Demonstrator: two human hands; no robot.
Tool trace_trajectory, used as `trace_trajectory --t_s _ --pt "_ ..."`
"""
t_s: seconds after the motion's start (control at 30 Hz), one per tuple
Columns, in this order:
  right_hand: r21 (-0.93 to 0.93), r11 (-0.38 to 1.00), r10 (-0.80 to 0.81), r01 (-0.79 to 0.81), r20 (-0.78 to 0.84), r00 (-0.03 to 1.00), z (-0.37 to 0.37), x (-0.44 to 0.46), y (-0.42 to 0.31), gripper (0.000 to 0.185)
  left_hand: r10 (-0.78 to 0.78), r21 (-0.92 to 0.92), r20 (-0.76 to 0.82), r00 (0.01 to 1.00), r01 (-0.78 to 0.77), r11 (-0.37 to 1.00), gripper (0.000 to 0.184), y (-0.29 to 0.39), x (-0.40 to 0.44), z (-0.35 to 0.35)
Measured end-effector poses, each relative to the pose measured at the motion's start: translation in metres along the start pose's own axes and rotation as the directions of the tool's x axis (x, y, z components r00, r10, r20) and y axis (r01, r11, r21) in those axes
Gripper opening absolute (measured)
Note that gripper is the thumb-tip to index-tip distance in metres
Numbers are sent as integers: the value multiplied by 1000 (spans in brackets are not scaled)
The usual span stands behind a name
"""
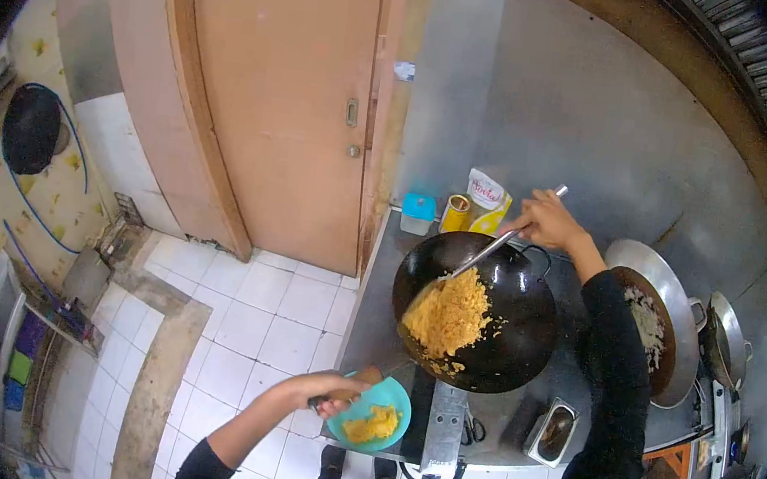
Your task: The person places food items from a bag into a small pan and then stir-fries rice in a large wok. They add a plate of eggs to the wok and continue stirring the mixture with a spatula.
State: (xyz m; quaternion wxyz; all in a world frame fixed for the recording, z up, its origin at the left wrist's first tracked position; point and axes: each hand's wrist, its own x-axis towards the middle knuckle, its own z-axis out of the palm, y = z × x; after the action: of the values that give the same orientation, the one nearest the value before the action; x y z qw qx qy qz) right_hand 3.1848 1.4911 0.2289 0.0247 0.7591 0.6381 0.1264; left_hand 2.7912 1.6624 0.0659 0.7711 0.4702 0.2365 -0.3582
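My right hand (549, 221) is closed around the long metal handle of a wok spatula (495, 245). Its head is partly buried in crumbly yellow-orange food, which looks like fried rice (450, 317), heaped on the left side of a dark wok (523, 338). The wok tilts on the stove. My left hand (330, 391) grips the wok's brown wooden handle (371, 375) at the near left. Below that hand, a turquoise bowl (400, 397) holds yellow food resembling scrambled egg (373, 424).
Behind the wok stand a blue-lidded tub (419, 208), a yellow can (455, 212) and a pouch (488, 199). To the right are a large pan (676, 298) with white bits in brown liquid and a small metal container (554, 432). Scissors (475, 430) lie near the front edge.
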Motion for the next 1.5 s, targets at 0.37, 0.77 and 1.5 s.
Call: trace_trajectory --t_s 0.37,0.77,1.5 --pt "-517 845 73 -136 -142 987 -87 -126 -70 27 212 -110 -67 975 -218 970 39 -72 76 63" --pt "-132 757 535 -639 686 493 -61 -174 -123 34 465 -352 -402 789 -602 716 35 -98 196 227" --pt "142 429 882 -892 145 448 64 -141 -223 28 619 86 60 783 -622 778 36 -134 167 123"
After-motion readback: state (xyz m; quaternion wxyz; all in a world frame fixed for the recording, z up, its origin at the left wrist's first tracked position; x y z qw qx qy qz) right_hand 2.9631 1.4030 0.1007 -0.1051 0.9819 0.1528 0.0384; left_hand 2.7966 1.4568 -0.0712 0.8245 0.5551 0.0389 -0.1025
